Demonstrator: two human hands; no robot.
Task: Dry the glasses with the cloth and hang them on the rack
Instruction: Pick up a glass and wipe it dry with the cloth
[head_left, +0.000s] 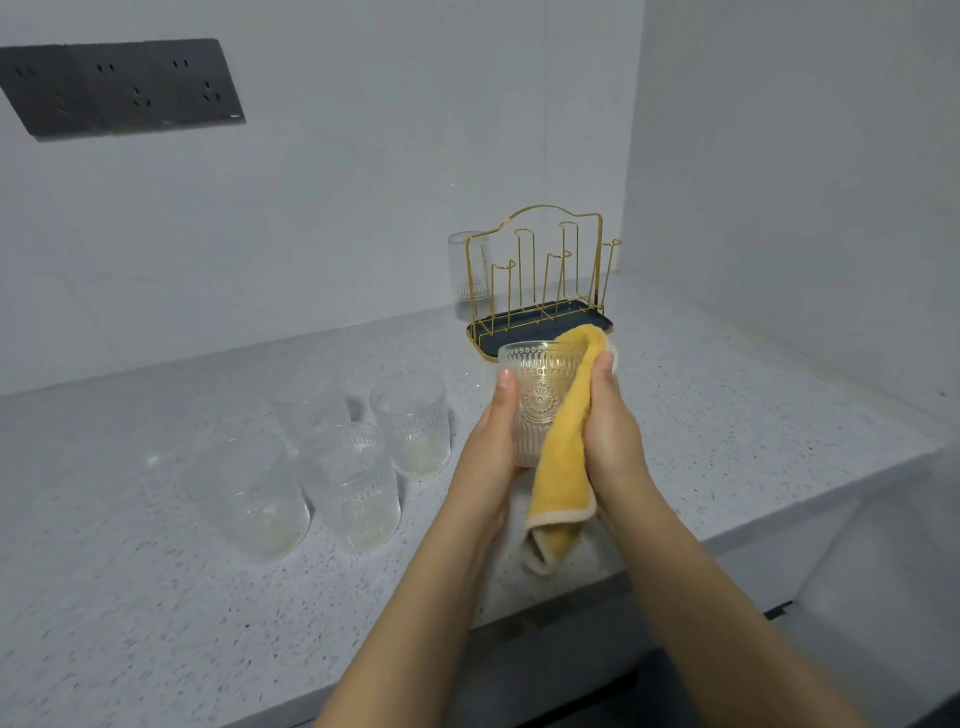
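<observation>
My left grip (493, 441) curls round the glass (535, 400), held above the counter's (727, 415) front edge; my right grip (610, 436) presses the cloth (563, 452) against it, before the rack (540, 280).

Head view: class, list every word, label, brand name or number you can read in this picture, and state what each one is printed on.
No text here can be read.
Socket panel: a tiny pale mark at its lower right corner, too small and blurred to read.
Held glass: embossed pattern only, no lettering.
Yellow cloth, gold rack, counter glasses, countertop: no writing visible.
</observation>
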